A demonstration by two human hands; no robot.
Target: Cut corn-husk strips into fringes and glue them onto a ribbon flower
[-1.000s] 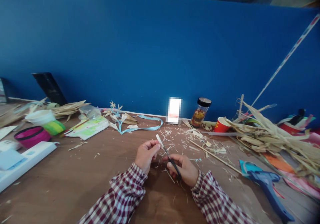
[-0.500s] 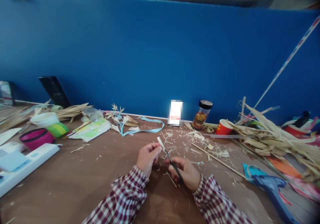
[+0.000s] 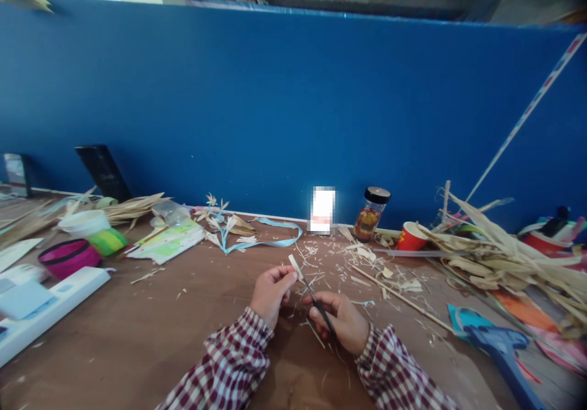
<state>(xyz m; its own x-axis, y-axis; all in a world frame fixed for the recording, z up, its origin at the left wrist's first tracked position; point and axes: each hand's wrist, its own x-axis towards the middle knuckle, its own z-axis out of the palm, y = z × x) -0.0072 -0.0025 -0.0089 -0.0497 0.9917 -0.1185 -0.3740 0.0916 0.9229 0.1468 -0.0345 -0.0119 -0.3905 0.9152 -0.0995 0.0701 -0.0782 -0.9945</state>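
Note:
Between the thumb and fingers of my left hand [image 3: 274,292] is a small pale strip [image 3: 294,266], perhaps dried husk, with its tip pointing up and away. My right hand [image 3: 343,319] grips a pair of dark-handled scissors [image 3: 324,317]. Their thin blades reach up to the strip, close to my left fingertips; whether they touch it I cannot tell. Many thin pale clippings [image 3: 316,269] lie scattered on the brown table [image 3: 192,336] just beyond both hands.
A blue hot glue gun [image 3: 502,343] and dried husks [image 3: 486,251] lie on the right. Behind are a lidded jar [image 3: 370,214], a red paper cup [image 3: 411,236] and a light-blue ribbon [image 3: 275,237]. On the left sit a white power strip [image 3: 68,309] and a magenta container [image 3: 68,260].
The view has tilted up slightly, so the scene sits a little lower. Both hands keep nearly the same pose, with the strip and scissors still held.

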